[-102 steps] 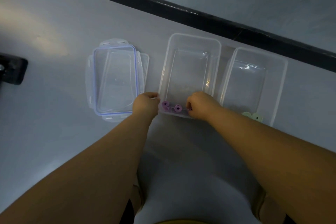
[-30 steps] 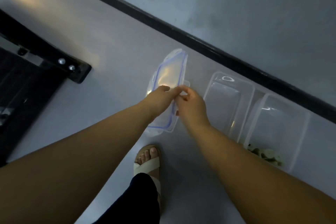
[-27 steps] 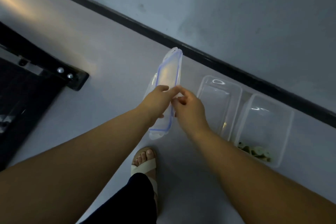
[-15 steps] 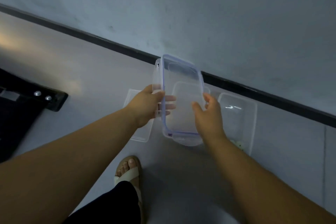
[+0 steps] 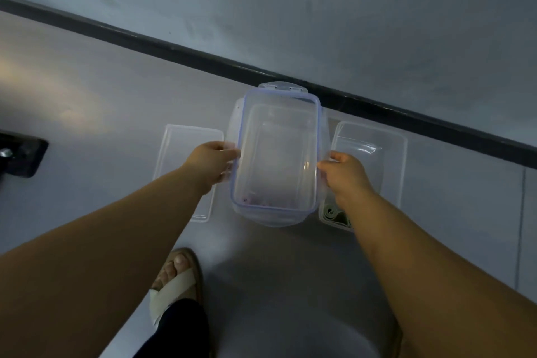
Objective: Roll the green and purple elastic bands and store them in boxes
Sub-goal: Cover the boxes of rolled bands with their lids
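Lid (image 5: 279, 160): clear plastic with a blue seal, centre of the frame, held level over the middle box (image 5: 283, 109). We cannot tell whether it touches the rim.
Left hand (image 5: 209, 163): grips the lid's left long edge, fingers curled round it.
Right hand (image 5: 343, 174): pinches the right long edge, opposite the left hand.
Purple bands (image 5: 263, 203): faint purple shapes at the near end of the middle box, seen through the lid, lower centre.
Green bands (image 5: 331, 212): rolled, at the near end of the right box (image 5: 398, 148), centre right, partly behind the right forearm. That box is uncovered.
Handling, lid: we judge it light, thin, somewhat flexible and smooth. We take it midway along both long edges to prevent twisting. The clip flaps look like the weak points.
Handling, bands: we judge them soft and springy. A roll may unwind if its box is jolted.
Second lid (image 5: 186, 154): flat on the floor, left of the held lid.
Surface: smooth grey floor (image 5: 101, 125), glare patch at the left.
Room: grey wall (image 5: 319, 9) across the top, black skirting strip (image 5: 174, 49) at its foot, dark object (image 5: 20, 157) at the left edge, sandalled foot (image 5: 177, 279) at lower centre.
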A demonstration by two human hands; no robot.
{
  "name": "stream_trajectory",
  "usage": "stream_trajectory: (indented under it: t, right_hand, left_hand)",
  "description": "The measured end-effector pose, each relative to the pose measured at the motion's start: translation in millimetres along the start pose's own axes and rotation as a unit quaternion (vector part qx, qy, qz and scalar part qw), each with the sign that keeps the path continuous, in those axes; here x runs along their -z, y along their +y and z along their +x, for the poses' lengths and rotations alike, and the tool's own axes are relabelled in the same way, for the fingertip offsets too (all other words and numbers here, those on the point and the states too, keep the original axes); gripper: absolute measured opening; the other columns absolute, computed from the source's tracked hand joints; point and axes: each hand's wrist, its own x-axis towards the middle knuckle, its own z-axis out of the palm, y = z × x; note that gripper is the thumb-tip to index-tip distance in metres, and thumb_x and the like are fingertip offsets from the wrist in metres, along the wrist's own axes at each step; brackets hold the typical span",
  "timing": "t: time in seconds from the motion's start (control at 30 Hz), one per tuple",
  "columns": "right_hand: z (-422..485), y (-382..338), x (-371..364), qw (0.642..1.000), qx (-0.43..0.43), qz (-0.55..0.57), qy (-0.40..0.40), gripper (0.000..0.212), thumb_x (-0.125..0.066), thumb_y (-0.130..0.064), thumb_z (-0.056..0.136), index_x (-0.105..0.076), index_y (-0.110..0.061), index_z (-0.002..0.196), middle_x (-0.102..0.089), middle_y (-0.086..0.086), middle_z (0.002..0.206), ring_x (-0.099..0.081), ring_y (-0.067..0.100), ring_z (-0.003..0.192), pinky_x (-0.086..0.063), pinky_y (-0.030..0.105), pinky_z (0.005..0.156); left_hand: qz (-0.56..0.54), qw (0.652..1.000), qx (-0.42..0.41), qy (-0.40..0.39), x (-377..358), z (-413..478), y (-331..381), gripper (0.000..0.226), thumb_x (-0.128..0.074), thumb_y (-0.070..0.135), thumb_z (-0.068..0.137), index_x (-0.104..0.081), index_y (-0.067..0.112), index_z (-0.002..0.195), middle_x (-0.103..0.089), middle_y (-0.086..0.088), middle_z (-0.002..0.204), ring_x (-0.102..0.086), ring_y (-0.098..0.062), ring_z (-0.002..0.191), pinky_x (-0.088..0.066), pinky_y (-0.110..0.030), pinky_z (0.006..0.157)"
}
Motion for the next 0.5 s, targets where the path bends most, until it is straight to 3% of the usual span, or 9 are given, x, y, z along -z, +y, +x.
stream_trajectory:
  t: [0.1,0.27,0.4,0.5]
  right_hand:
    - [8.2,6.5,-6.8,0.998,0.024,-0.039,0.032,0.046,-0.062,-0.011,0.087,-0.048,-0.005,0.13,-0.059,0.011,0.12,-0.056,0.027,0.105,-0.041,0.031,0.086]
    - [16.7,17.0,-15.0,0.992,0.044,-0.105,0.058,0.033,-0.061,-0.006,0.085,-0.057,0.002,0.118,-0.062,0.018,0.117,-0.058,0.034,0.107,-0.044,0.038,0.091]
    - [20.8,20.1,-19.7,0.988,0.047,-0.127,0.067,0.035,-0.057,-0.005,0.087,-0.055,0.002,0.121,-0.06,0.018,0.121,-0.056,0.034,0.111,-0.042,0.035,0.09]
    - [23.2,22.3,-20.8,0.986,0.049,-0.145,0.062,0.041,-0.057,-0.008,0.088,-0.05,-0.002,0.128,-0.058,0.015,0.126,-0.053,0.032,0.115,-0.04,0.032,0.092]
  left_hand:
    - [0.019,1.0,-0.006,0.021,-10.7,13.2,-7.1,0.011,-0.063,0.007,0.087,-0.059,0.01,0.097,-0.055,-0.005,0.073,-0.052,-0.014,0.06,-0.046,-0.014,0.041]
    - [0.053,0.996,-0.008,0.065,-15.2,30.8,-19.6,0.031,-0.063,0.007,0.087,-0.059,0.005,0.117,-0.055,-0.009,0.082,-0.049,-0.015,0.063,-0.043,-0.024,0.057]
    - [0.059,0.996,-0.004,0.068,-15.3,34.7,-24.7,0.028,-0.061,0.007,0.088,-0.059,0.002,0.116,-0.053,-0.006,0.075,-0.049,-0.017,0.065,-0.042,-0.024,0.056]
    - [0.066,0.995,-0.003,0.069,-15.4,39.4,-27.9,0.033,-0.061,0.008,0.088,-0.057,0.001,0.12,-0.056,-0.013,0.093,-0.053,-0.025,0.082,-0.044,-0.025,0.057]
